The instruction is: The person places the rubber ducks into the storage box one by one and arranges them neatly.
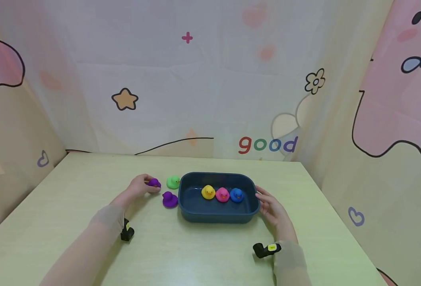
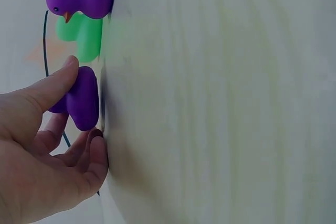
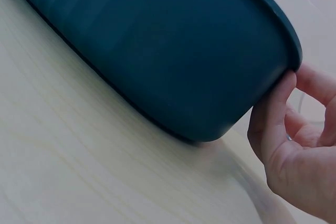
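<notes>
My left hand point(image 1: 138, 187) pinches a purple duck point(image 1: 154, 182) between thumb and fingers, low over the table to the left of the box. In the left wrist view the thumb lies along one side of that duck point(image 2: 85, 100). A second purple duck point(image 1: 169, 200) and a green duck point(image 1: 173, 182) sit between this hand and the dark blue box point(image 1: 215, 218). Inside the box a yellow duck point(image 1: 208, 192), a pink duck point(image 1: 222, 195) and a blue duck point(image 1: 236, 195) stand in a row. With its fingertips, my right hand point(image 1: 272, 208) touches the outside of the box's right end near the rim.
The pale wooden table point(image 1: 210, 254) runs back to a printed curtain point(image 1: 160, 79), which also closes off both sides. Each wrist wears a small black camera, the left one point(image 1: 127, 230) and the right one point(image 1: 265, 250) both close over the table.
</notes>
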The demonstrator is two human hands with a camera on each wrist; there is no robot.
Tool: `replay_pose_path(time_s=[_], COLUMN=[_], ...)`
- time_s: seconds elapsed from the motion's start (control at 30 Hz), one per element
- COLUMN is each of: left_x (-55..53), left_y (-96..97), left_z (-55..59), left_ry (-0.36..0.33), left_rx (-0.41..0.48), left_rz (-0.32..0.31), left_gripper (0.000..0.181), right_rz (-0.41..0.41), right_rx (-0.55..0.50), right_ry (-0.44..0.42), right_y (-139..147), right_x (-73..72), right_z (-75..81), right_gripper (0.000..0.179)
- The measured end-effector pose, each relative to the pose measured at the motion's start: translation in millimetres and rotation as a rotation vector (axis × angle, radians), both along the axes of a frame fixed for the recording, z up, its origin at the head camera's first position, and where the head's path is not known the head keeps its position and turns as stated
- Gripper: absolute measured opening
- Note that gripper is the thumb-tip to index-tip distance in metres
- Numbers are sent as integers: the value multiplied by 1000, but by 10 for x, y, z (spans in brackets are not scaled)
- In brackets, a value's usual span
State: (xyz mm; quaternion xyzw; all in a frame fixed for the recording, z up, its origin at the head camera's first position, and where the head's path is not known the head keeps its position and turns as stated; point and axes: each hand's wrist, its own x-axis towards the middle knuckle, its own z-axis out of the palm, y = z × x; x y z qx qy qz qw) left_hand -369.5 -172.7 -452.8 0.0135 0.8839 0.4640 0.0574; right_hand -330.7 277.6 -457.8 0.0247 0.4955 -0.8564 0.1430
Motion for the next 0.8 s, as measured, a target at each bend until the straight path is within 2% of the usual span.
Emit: replay_pose_path(time_s=[0.47,0.6,0.8], left_x=[-5,30,101], left_y=[-49,-24,40], left_z=[53,105,190], left_ry=[-30,-54,-93], left_rx=[143,239,400], left_rz=[30,39,21], left_gripper=[53,56,62], right_rz=[-11,-14,-11], right_rx=[27,20,14], right_ry=[-8,-10,1], right_y=[-8,-11,-10], right_x=[-5,-6,-8], right_z=[-6,-8,-11], right_gripper=[25,27,29])
